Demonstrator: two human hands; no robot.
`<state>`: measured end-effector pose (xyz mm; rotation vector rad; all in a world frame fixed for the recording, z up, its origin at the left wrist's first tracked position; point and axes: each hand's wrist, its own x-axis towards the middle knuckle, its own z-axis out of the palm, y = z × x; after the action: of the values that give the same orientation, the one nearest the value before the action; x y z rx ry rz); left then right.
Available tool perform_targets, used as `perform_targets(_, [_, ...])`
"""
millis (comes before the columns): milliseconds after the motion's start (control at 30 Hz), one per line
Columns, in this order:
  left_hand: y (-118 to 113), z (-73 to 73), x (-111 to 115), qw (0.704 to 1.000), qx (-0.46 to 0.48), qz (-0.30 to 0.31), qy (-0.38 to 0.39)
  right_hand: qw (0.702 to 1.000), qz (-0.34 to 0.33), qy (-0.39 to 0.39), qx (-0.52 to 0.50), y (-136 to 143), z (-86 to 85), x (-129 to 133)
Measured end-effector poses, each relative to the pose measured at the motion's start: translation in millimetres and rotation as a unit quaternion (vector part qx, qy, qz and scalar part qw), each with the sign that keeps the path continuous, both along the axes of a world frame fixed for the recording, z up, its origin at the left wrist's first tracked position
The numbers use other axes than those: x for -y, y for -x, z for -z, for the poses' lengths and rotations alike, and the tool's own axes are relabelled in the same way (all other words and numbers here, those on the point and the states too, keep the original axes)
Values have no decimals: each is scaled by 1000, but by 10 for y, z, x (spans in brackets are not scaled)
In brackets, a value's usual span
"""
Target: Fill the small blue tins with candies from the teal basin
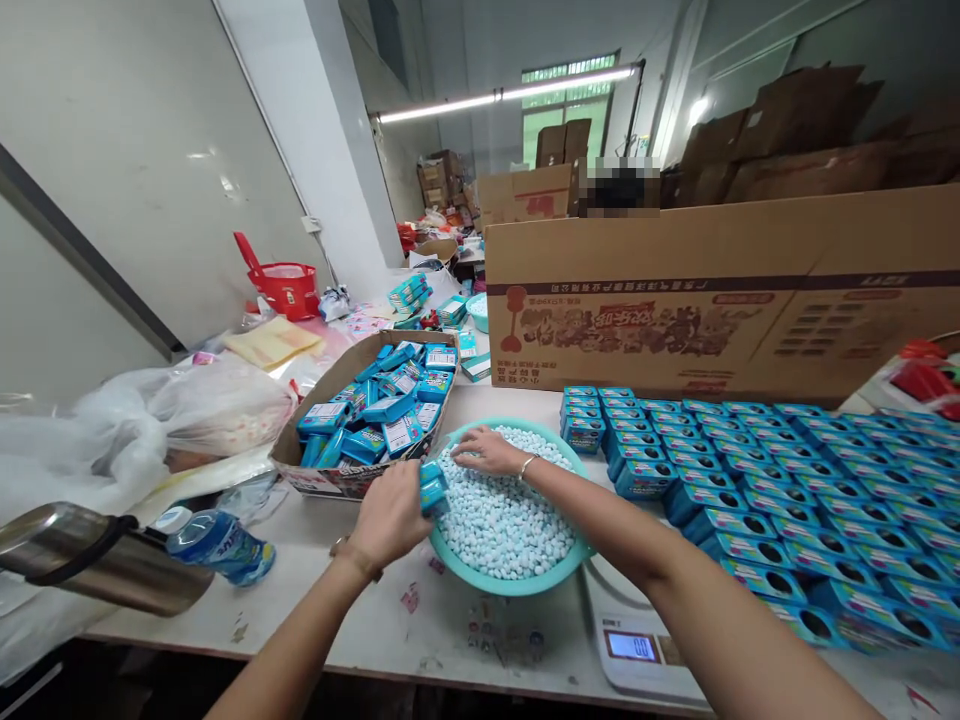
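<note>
A mint-green basin full of small pale blue and white pieces sits at the middle of the table. My left hand is wrapped round a small blue box at the basin's left rim. Inside the basin, my right hand rests on the pieces near the upper left, its fingers bent; whether it grips any is hidden. Left of the basin, a cardboard carton holds many blue packets. Beneath my right forearm is a white scale whose display reads 0.0.
Rows of open-topped blue boxes fill the right side. A large cardboard sheet stands behind them. At the left are a steel flask, a blue bottle, plastic bags and a red basket. A person's head shows behind the cardboard.
</note>
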<state>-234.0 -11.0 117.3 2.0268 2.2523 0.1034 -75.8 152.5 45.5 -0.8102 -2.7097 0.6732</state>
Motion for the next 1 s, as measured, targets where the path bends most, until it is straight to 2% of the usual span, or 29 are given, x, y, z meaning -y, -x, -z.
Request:
perform_targets(100, [-192, -57, -323, 989, -109, 66, 80, 999, -4, 11, -32, -141, 132, -16])
perform_targets(167, [-301, -40, -474, 985, -117, 88, 93, 996, 22, 50, -75, -220, 186, 2])
perform_targets(233, [-375, 7, -565, 984, -111, 100, 92, 982, 73, 121, -127, -264, 230, 23])
perform_targets(300, [-426, 67, -610, 985, -106, 108, 87, 936, 147, 231, -223, -276, 271, 45])
perform_targets(400, [-492, 152, -636, 986, -96, 116, 74, 824, 243, 353, -370, -257, 326, 81])
perform_targets(433, [-512, 176, -641, 987, -91, 117, 68, 796, 264, 368, -402, -245, 339, 94])
perform_targets(500, [-540, 224, -646, 991, -67, 108, 50, 761, 294, 377, -439, -213, 355, 117])
perform_targets(633, [-526, 364, -609, 997, 55, 51, -33, 678, 347, 385, -521, -127, 327, 137])
perform_targets(733, [-481, 536, -557, 977, 154, 39, -144, 642, 354, 391, -556, -82, 223, 129])
perform_targets(833, [-457, 703, -548, 940, 235, 43, -244, 603, 335, 422, -588, -75, 44, 118])
perform_targets(933, [-469, 782, -589, 916, 289, 49, -273, 562, 308, 455, -619, -78, -146, 127])
perform_targets(1000, [-486, 782, -622, 918, 296, 50, -260, 555, 299, 457, -627, -76, -235, 145])
